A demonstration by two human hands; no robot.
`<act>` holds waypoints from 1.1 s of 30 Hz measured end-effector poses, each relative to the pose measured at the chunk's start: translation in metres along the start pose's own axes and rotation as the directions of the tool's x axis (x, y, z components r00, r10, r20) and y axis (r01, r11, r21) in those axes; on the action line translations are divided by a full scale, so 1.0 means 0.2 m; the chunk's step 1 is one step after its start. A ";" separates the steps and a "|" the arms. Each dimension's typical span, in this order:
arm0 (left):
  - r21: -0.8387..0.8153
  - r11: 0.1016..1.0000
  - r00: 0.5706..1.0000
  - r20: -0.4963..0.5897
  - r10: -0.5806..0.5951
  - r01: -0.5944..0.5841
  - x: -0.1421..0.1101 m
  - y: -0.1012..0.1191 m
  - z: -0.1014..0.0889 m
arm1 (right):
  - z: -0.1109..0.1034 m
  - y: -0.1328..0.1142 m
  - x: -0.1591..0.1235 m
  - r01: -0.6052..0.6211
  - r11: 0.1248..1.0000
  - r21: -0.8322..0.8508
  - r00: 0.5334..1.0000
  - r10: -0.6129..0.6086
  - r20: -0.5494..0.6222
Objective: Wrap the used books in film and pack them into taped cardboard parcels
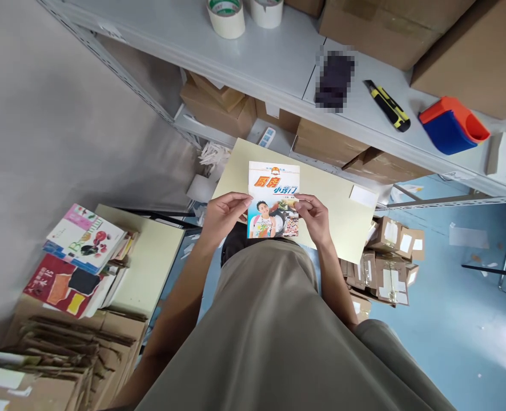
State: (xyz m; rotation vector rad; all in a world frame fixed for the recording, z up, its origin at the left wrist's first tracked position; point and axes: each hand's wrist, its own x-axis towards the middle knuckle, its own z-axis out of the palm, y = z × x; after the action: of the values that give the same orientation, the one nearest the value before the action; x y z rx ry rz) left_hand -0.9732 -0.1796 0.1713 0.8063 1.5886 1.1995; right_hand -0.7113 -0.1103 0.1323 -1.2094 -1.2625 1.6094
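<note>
A thin book (274, 200) with a bright picture cover and orange and blue lettering is held upright to my view in front of my body. My left hand (227, 212) pinches its left edge between thumb and fingers. On the opposite edge, my right hand (313, 216) grips it the same way. Beneath the book lies a pale yellow tabletop (253, 153), with a white slip of paper (363, 195) near its right end.
Above the table runs a grey shelf (274, 63) bearing tape rolls (226, 17), a utility knife (388, 107), an orange-and-blue holder (453, 125) and cardboard boxes (398, 31). Stacked books (84, 237) and flattened cardboard (64, 348) stand at left. Small cartons (390, 279) are piled at right.
</note>
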 end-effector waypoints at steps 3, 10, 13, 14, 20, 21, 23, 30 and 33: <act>0.016 1.000 0.999 -0.044 0.018 -0.018 0.01 0.00 0.02 | 0.00 0.01 0.01 -0.003 1.000 0.003 1.000 0.003 0.000; 0.071 0.996 0.997 -0.050 0.051 -0.047 0.03 0.01 0.01 | 0.01 0.00 0.03 0.002 1.000 0.012 1.000 -0.002 0.001; 0.076 0.996 0.998 -0.046 0.048 -0.045 0.05 0.00 0.01 | 0.00 0.00 0.04 -0.004 1.000 -0.003 1.000 0.004 -0.003; 0.074 0.996 0.998 -0.043 0.048 -0.045 0.05 0.00 0.01 | 0.00 0.00 0.04 -0.008 1.000 -0.006 1.000 0.008 0.000; 0.040 0.999 0.999 -0.035 0.022 -0.020 0.06 0.02 0.05 | -0.02 0.00 0.06 -0.003 1.000 0.005 1.000 0.003 0.006; 0.042 0.999 0.999 -0.039 0.022 -0.020 0.06 0.02 0.05 | -0.02 0.00 0.07 -0.001 1.000 0.003 1.000 0.001 0.004; 0.054 0.998 0.998 -0.049 0.032 -0.029 0.06 0.03 0.06 | -0.03 0.01 0.08 0.002 1.000 -0.003 1.000 -0.002 0.003; 0.099 0.993 0.997 -0.025 0.067 -0.064 0.09 0.03 0.07 | -0.04 0.01 0.11 0.023 0.999 0.037 1.000 -0.023 0.003; 0.111 0.992 0.998 -0.011 0.063 -0.061 0.10 0.04 0.08 | -0.05 0.02 0.12 0.015 0.999 0.048 1.000 -0.016 0.003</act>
State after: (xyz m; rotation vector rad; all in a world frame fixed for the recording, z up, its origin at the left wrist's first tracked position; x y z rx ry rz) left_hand -0.9651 -0.1545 0.1722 0.9258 1.6642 1.1720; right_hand -0.7073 -0.0861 0.1229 -1.1649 -1.2252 1.6223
